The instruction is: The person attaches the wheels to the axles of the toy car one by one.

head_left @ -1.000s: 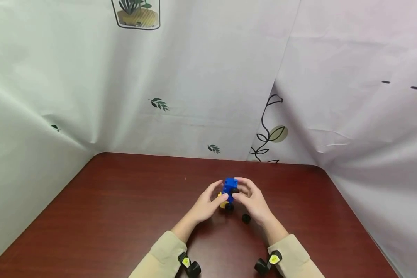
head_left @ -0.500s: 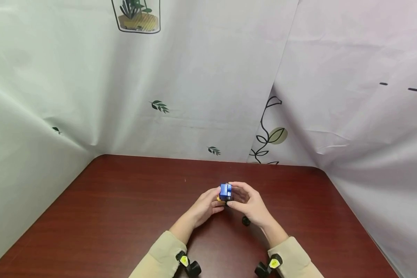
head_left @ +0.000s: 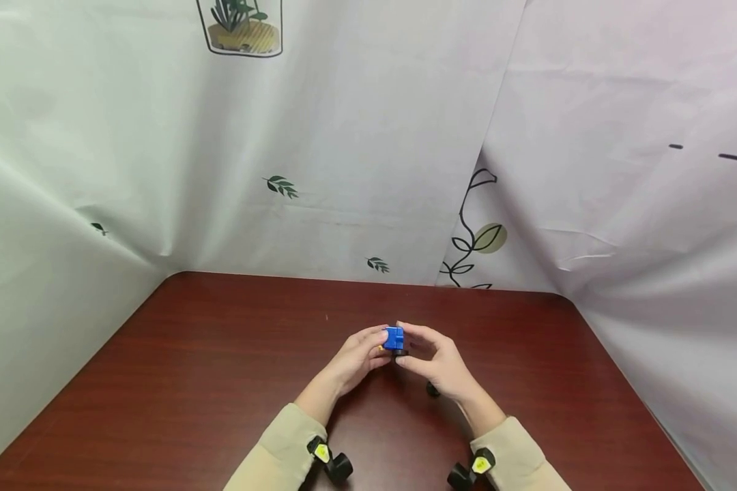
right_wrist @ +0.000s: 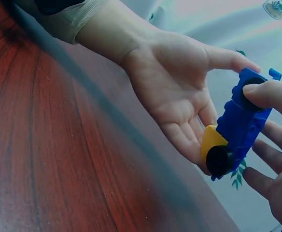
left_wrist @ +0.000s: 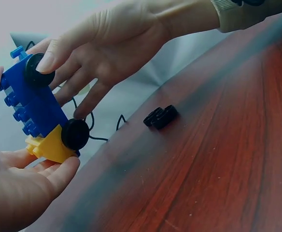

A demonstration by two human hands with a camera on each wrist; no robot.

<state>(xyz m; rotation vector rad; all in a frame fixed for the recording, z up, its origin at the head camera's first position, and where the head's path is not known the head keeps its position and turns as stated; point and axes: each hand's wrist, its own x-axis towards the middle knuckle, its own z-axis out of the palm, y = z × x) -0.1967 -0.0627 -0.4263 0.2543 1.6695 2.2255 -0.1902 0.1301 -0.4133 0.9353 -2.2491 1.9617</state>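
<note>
A small building-block toy car, blue with a yellow end piece and black wheels, is held up between both hands in front of the person. My left hand grips it by its ends, fingers around the yellow part and a digit at the blue end. My right hand pinches it, the thumb pressing on the black wheel at the blue end. The other right fingers reach behind the car, partly hidden. Another black wheel sits beside the yellow part.
Loose black wheels lie on the red-brown wooden table, close to the right wrist. A white printed cloth hangs behind the table. Black wrist cameras are strapped over both sleeves.
The toy car was turned, so the head view now shows mostly its blue end. Both hands shifted slightly left with it, and the left thumb left its near side.
</note>
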